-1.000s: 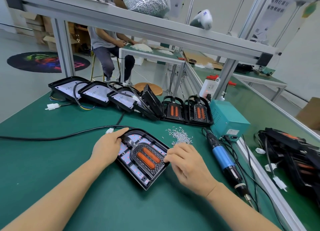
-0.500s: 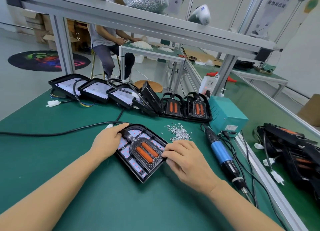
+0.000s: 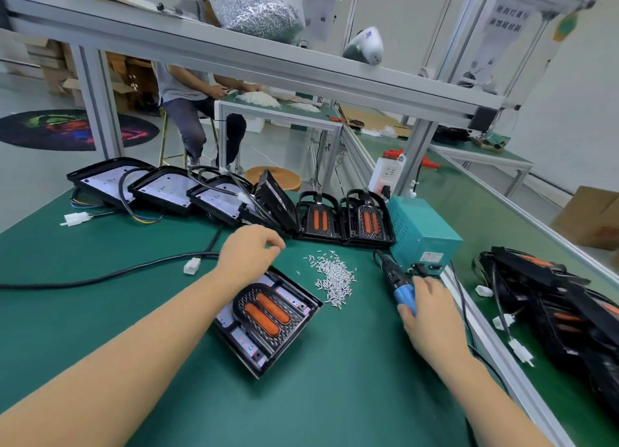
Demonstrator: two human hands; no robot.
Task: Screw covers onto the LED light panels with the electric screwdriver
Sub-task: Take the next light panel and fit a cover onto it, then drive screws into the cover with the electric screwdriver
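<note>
1. Light panel [image 3: 268,319] with grilled cover [image 3: 264,314] on top: lay flat on green bench [image 3: 100,312], between both forearms, long axis slanted from near-right up to far-left.
2. Left hand [image 3: 249,254]: hovered past panel's far end, fingers loosely curled, holding nothing visible, just left of loose screws [image 3: 333,275].
3. Right hand [image 3: 425,304]: curled around blue screwdriver [image 3: 400,287] lying right of panel, near teal power box [image 3: 423,235].
4. Judged next: screw pile nearer left hand; screwdriver needing a swing leftward to cover.
</note>
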